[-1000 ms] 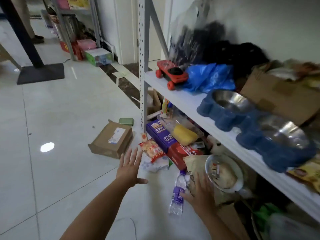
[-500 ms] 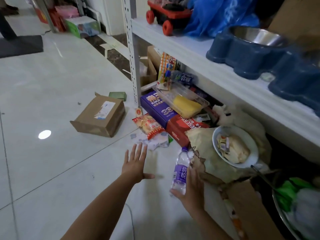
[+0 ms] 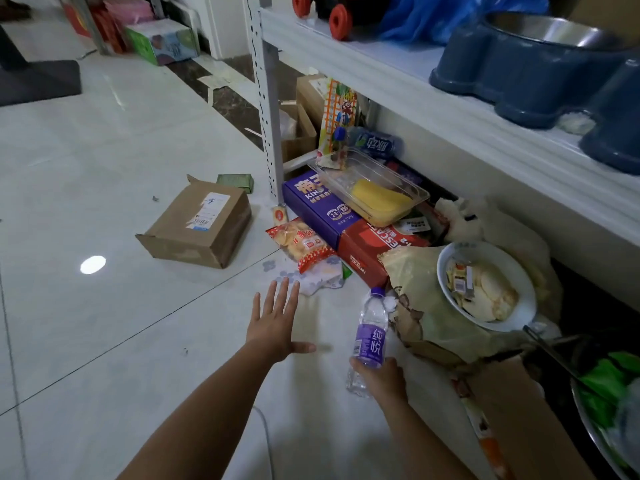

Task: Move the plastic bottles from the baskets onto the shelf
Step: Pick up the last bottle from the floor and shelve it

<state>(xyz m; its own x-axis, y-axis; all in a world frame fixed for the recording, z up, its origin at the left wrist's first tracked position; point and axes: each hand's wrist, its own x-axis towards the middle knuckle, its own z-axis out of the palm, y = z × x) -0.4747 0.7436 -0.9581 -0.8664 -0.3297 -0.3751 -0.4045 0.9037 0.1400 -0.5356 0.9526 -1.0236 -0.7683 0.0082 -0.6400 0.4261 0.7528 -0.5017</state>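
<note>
White tiled floor lies open left of the white metal shelf edge. The right hand fingers grasp the clear purple-labelled plastic bottle low down; the left hand fingers are spread, released.

Front strip of the shelf bare between red toy car and blue pet bowl, blue bag crowding behind, under the shelf packed with purple box, clear tray, red box, white bowl, floor left of the shelf open past 1 cardboard box

White shelf, blue bowl stands, floor box
</note>
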